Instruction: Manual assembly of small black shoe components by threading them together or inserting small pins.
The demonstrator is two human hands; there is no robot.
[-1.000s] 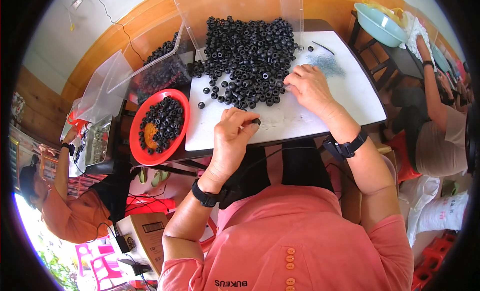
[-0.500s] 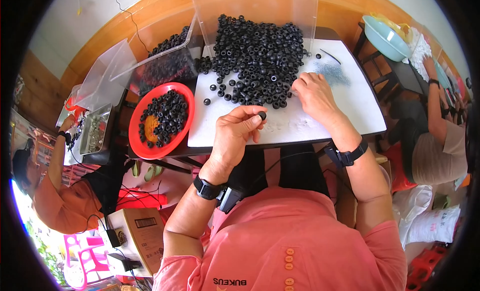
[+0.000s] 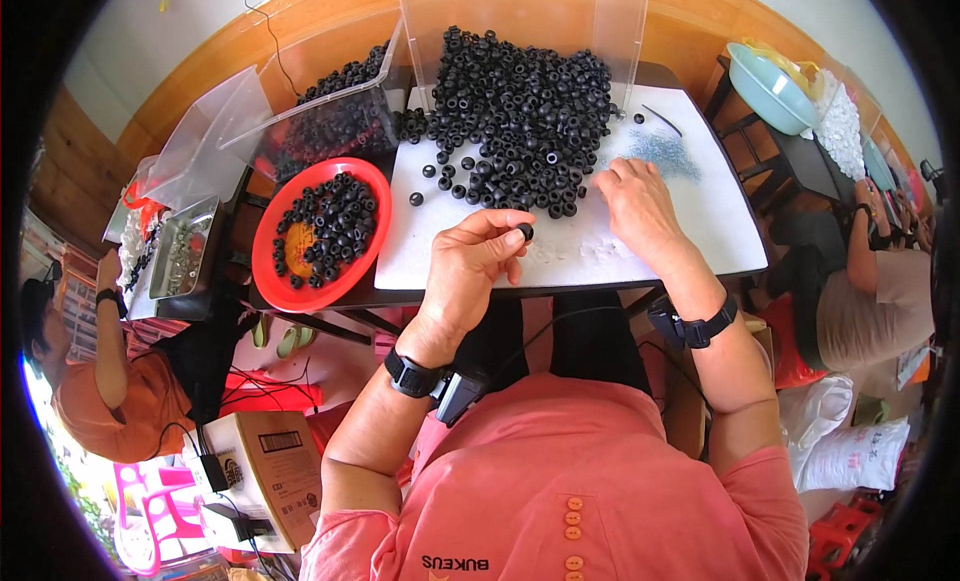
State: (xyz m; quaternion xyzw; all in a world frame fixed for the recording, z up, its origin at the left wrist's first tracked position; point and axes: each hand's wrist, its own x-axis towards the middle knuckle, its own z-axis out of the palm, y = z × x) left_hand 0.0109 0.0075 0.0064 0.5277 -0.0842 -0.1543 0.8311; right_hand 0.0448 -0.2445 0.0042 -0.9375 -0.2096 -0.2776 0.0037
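Note:
Between the thumb and forefinger of my left hand (image 3: 465, 261) is a small round black bead-like piece (image 3: 524, 231), held just above the front of the white board (image 3: 440, 266). My right hand (image 3: 645, 206) hovers over the board to the right, its fingers drawn together and pointing at the pile; whatever lies between its fingertips is too small to make out. Behind both hands spreads a large heap of hollow black bead-like pieces (image 3: 520, 111), with several loose ones along its left edge. Beyond my right hand lies a patch of fine bluish bits (image 3: 665, 154).
A red plate (image 3: 268, 281) of black pieces sits at the left, with a clear bin (image 3: 385, 101) of more behind it. An upright clear container (image 3: 625, 31) backs the heap. One person (image 3: 120, 401) works at far left, another (image 3: 870, 301) at right.
My right hand has come slightly to the right and nearer, away from the heap's edge. The left hand keeps its black bead in nearly the same place.

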